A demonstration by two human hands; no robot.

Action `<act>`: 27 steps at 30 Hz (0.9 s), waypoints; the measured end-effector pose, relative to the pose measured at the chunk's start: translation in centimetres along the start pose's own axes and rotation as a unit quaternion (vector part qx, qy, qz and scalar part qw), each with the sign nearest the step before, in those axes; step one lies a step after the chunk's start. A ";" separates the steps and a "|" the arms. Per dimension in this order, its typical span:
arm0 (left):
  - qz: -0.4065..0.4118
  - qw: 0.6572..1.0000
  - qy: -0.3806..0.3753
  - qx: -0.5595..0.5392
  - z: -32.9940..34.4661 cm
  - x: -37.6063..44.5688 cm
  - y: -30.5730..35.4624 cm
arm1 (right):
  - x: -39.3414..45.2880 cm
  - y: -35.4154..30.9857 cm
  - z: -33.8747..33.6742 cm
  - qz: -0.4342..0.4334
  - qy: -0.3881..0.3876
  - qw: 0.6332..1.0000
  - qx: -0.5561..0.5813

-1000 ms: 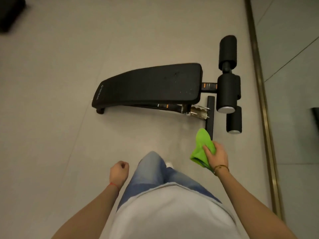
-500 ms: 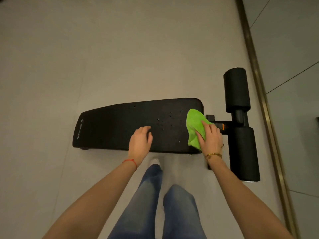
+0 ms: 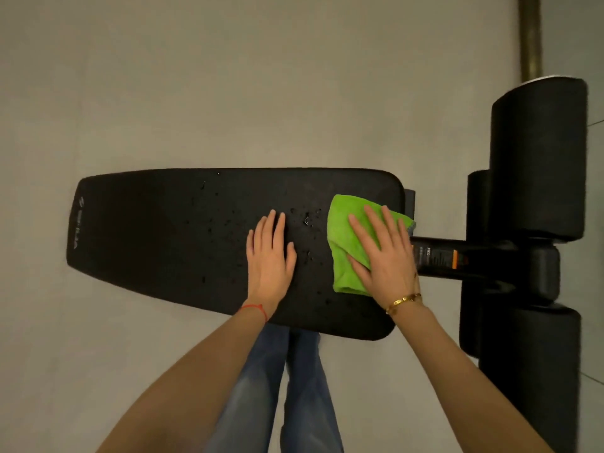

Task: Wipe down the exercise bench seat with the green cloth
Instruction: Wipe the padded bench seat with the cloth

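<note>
Here the right hand (image 3: 382,253) is pressing the cloth (image 3: 346,243) flat, fingers straight, onto the right end of the seat (image 3: 163,230); the left hand (image 3: 269,256) is resting open on the seat just left of it, holding nothing. Wiping is seemingly just starting: droplets (image 3: 225,220) are lying leftward, so the next stroke should be sweeping left across them

floor (image 3: 228,93): bench seat (image 3: 157,237) | seat: droplets, green cloth (image 3: 343,243), both hands flat
</note>
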State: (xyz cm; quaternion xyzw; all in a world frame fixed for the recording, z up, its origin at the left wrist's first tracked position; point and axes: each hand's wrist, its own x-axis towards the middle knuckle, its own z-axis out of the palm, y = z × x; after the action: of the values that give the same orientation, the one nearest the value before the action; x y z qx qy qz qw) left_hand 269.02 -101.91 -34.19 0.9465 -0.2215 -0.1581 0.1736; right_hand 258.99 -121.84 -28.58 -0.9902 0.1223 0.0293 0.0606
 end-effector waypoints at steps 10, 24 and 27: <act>-0.005 0.994 0.074 -0.077 2.3 -0.1 -0.7 | 6.5 0.9 1.0 0.048 0.038 0.997 0.049; 0.003 0.993 0.079 -0.086 2.5 0.1 -0.9 | 4.8 0.6 1.2 0.045 0.022 0.998 0.035; 0.001 0.994 0.074 -0.084 2.6 0.3 -1.0 | -3.3 -0.7 0.9 0.013 -0.010 0.999 0.029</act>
State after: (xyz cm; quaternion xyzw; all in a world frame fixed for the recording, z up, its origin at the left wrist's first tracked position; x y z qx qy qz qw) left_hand 268.66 -101.91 -36.92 0.9375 -0.1953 -0.1053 0.2683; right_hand 255.97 -120.24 -29.17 -0.9860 0.1354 0.0365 0.0902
